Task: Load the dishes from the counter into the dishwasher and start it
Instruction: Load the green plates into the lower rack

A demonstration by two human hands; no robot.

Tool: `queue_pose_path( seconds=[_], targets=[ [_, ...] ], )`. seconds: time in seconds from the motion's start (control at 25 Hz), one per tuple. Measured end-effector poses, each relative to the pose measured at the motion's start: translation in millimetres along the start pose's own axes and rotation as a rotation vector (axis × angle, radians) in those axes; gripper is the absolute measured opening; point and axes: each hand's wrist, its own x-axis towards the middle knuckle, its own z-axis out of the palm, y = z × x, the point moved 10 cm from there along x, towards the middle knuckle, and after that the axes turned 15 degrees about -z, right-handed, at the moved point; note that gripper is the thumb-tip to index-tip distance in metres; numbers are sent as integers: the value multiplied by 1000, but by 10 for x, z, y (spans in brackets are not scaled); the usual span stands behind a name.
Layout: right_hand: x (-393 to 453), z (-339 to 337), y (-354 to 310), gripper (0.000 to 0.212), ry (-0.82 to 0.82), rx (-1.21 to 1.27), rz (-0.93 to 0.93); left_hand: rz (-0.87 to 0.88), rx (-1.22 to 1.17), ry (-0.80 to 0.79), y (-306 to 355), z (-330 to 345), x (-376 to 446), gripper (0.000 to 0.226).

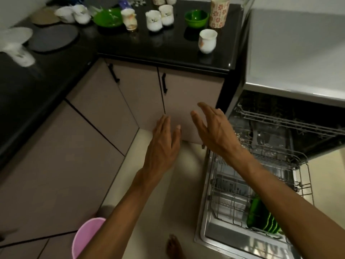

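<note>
**Between counter and open dishwasher, both hands empty**

Left hand and right hand hover with fingers straight and loosely spread, likely reaching for more dishes. Cups and green bowls wait on the black counter. Green plates already stand in the lower rack.

No text, brand, number or sign can be read anywhere in the head view. The tall cup at the back of the counter bears only a printed flower pattern, and the white cups carry small dark marks too blurred to tell whether they are letters or pictures. The dishwasher shows no legible label or panel marking on its visible parts.
</note>
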Motion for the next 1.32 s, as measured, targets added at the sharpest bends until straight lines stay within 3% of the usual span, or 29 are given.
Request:
queue_pose_path(
  seconds=[0.32, 0.56, 0.88, 1.04, 1.32],
  targets=[
    [455, -482, -890, 57, 90, 4, -60, -40, -102, 31, 113, -1086, -332, 71],
    [690, -672, -1186, 61, 130, 35, -77, -28, -159, 60, 284, -1561, -255, 66],
    [1512, -522, -1506, 71, 78, 7, -174, -21, -186, 118, 282, -2068, 465, 63],
    [2069, -387, -1423, 60, 49, 0, -182, -46, -265, 128, 292, -2287, 993, 72],
    [2897, 14, -1315, 60, -30, 73, -180, -124, -391, 183, 125, -2521, 1701, 62]
  ],
)
